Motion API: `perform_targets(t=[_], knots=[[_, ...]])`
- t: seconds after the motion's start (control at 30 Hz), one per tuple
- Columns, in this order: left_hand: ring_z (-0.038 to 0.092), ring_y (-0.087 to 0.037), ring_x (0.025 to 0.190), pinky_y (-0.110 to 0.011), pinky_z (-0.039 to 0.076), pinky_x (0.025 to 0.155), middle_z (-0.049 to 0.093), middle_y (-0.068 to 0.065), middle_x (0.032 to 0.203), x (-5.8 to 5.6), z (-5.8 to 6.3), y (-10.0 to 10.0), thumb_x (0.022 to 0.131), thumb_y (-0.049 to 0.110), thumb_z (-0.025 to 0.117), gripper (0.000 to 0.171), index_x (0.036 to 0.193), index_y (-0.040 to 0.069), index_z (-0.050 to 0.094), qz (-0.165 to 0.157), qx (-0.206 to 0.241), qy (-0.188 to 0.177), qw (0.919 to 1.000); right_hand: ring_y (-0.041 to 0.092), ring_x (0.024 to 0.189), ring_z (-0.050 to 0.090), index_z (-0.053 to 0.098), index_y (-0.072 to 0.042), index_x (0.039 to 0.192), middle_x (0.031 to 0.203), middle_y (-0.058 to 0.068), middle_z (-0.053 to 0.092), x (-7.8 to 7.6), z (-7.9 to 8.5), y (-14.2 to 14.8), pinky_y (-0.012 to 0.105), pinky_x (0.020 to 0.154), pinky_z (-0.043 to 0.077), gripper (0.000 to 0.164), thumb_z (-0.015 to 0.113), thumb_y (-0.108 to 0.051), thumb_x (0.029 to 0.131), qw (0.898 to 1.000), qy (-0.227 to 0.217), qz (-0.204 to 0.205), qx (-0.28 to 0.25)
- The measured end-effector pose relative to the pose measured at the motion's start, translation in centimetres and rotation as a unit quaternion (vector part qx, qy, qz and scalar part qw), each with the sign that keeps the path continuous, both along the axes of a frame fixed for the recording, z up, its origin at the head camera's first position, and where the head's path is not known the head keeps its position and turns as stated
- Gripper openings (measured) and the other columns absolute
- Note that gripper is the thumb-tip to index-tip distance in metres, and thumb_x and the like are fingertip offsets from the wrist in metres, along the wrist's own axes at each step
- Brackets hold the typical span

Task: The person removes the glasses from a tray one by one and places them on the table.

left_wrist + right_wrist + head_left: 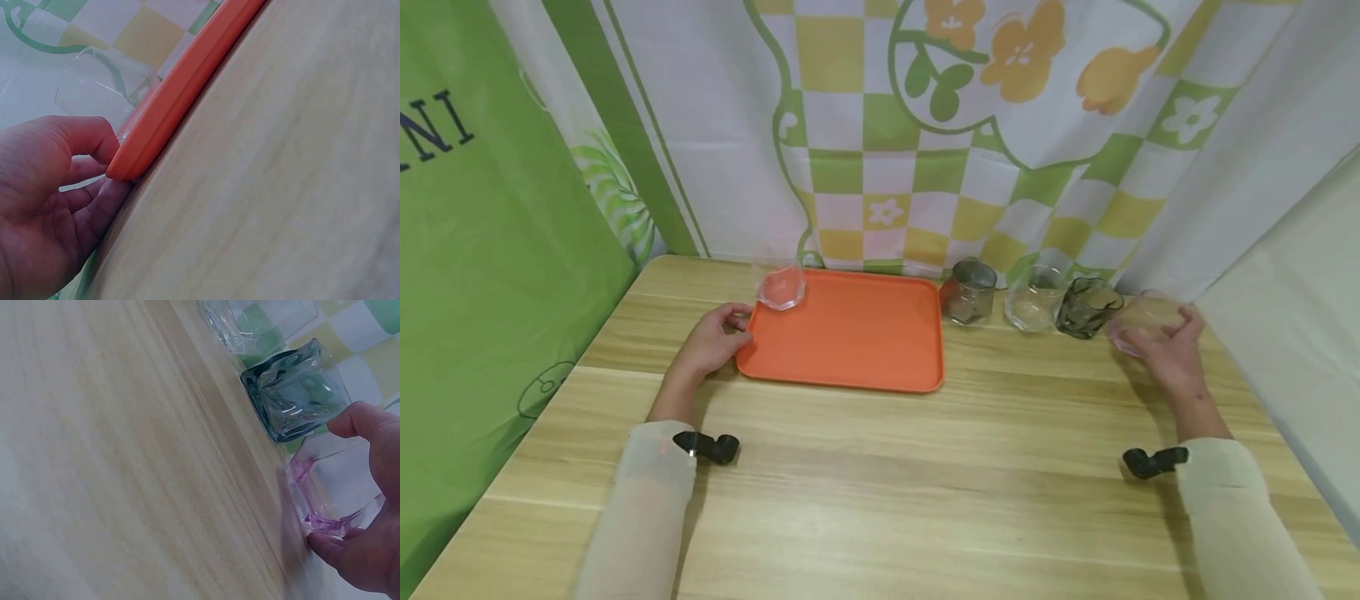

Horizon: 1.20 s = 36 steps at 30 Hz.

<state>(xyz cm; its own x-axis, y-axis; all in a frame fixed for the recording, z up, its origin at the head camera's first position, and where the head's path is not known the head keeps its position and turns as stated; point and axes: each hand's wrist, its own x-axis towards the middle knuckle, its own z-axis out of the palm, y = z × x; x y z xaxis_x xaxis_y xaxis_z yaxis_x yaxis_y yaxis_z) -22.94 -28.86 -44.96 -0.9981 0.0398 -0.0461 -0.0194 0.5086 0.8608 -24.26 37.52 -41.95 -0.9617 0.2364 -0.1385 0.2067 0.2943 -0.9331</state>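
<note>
My left hand [711, 340] is at the left edge of an orange tray [850, 333], its thumb and fingers pinching the rim, as the left wrist view shows. On the tray's back left corner stands a clear glass [781, 290]. Over at the far right, my right hand [1176, 354] holds a clear glass with a pink-tinted base [312, 520], thumb on one side and fingers on the other. This glass stands upright with its base at the table. Just left of it is a dark grey, wavy-sided glass [1086, 308].
Further left along the back stand a clear glass [1032, 304] and a smoky grey glass [968, 292], the latter close to the tray's right edge. A patterned curtain [880, 167] hangs behind the wooden table [925, 475], and green cloth [490, 250] hangs at left.
</note>
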Motion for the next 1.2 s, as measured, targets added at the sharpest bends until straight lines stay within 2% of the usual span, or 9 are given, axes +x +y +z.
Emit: perform_targets(t=[0.17,0.23,0.33,0.53,0.6,0.77,0.9,1.03,1.2], knots=[[0.056,-0.024,0.091,-0.022,0.049,0.070,0.055,-0.021,0.111,0.0,0.0,0.0,0.095,-0.003,0.061,0.049,0.142,-0.009,0.049,-0.004,0.002,0.002,1.0000,0.033,0.145,0.028,-0.011,-0.026,0.159,0.161,0.025,0.005,0.6,0.2,-0.1,0.019,0.101,0.041,0.108,0.075,-0.015,0.095,0.999,0.014,-0.005,-0.050],[0.056,-0.024,0.091,-0.022,0.049,0.070,0.055,-0.021,0.111,0.0,0.0,0.0,0.095,-0.003,0.060,0.049,0.142,-0.009,0.049,-0.004,0.002,0.002,1.0000,0.032,0.144,0.029,-0.011,-0.026,0.159,0.162,0.028,0.004,1.1,0.3,0.0,0.013,0.092,0.044,0.107,0.075,-0.017,0.096,0.999,0.013,-0.001,-0.045],[0.056,-0.024,0.092,-0.022,0.049,0.070,0.055,-0.021,0.112,0.0,0.1,0.1,0.096,-0.003,0.060,0.048,0.142,-0.009,0.049,-0.004,0.000,0.002,1.0000,0.037,0.141,0.030,-0.013,-0.021,0.160,0.162,0.032,0.005,1.9,0.5,0.1,0.012,0.086,0.044,0.103,0.070,-0.027,0.099,1.000,0.008,0.000,0.012],[0.056,-0.024,0.091,-0.022,0.049,0.070,0.055,-0.022,0.112,0.0,0.2,0.1,0.095,-0.002,0.060,0.049,0.143,-0.009,0.048,-0.002,0.001,0.001,1.0000,0.048,0.143,0.021,-0.010,-0.012,0.161,0.161,0.032,0.009,3.1,1.8,-0.1,0.049,0.109,0.035,0.101,0.065,-0.036,0.099,0.989,0.033,-0.033,0.141],[0.055,-0.023,0.091,-0.022,0.049,0.070,0.054,-0.022,0.113,0.0,0.2,0.1,0.095,-0.003,0.060,0.050,0.143,-0.009,0.048,-0.002,0.003,0.000,1.0000,0.047,0.142,0.023,-0.004,-0.011,0.162,0.160,0.030,0.014,3.4,2.4,-0.6,0.052,0.110,0.033,0.099,0.067,-0.032,0.098,0.984,0.055,-0.049,0.163],[0.056,-0.023,0.091,-0.022,0.049,0.070,0.054,-0.021,0.113,0.1,0.1,0.0,0.096,-0.002,0.061,0.049,0.143,-0.009,0.048,-0.001,0.003,0.000,1.0000,0.026,0.121,0.044,0.019,-0.008,0.160,0.147,0.019,0.036,3.8,3.7,-2.1,0.031,0.097,0.039,0.086,0.072,-0.024,0.093,0.969,0.102,-0.080,0.210],[0.056,-0.025,0.094,-0.022,0.049,0.071,0.055,-0.021,0.112,0.0,0.0,-0.2,0.096,-0.001,0.061,0.049,0.143,-0.008,0.049,-0.001,-0.001,0.001,1.0000,0.004,0.104,0.044,0.033,-0.007,0.155,0.130,-0.001,0.044,4.1,4.7,-3.6,0.020,0.087,0.039,0.075,0.073,-0.017,0.092,0.969,0.133,-0.064,0.200],[0.056,-0.029,0.096,-0.022,0.049,0.071,0.055,-0.021,0.113,0.0,0.0,-0.2,0.096,0.000,0.061,0.049,0.142,-0.008,0.048,-0.004,-0.002,0.002,1.0000,0.001,0.103,0.044,0.042,-0.004,0.149,0.126,-0.005,0.043,4.4,5.4,-5.2,0.017,0.087,0.042,0.067,0.075,-0.010,0.090,0.968,0.164,-0.024,0.187],[0.056,-0.026,0.093,-0.022,0.049,0.071,0.055,-0.020,0.112,0.1,0.0,-0.1,0.096,0.000,0.061,0.049,0.142,-0.008,0.049,-0.003,0.002,0.003,1.0000,0.000,0.104,0.047,0.043,-0.001,0.147,0.125,-0.008,0.044,4.4,5.4,-6.7,0.011,0.084,0.044,0.064,0.072,-0.005,0.091,0.964,0.195,0.030,0.179]])
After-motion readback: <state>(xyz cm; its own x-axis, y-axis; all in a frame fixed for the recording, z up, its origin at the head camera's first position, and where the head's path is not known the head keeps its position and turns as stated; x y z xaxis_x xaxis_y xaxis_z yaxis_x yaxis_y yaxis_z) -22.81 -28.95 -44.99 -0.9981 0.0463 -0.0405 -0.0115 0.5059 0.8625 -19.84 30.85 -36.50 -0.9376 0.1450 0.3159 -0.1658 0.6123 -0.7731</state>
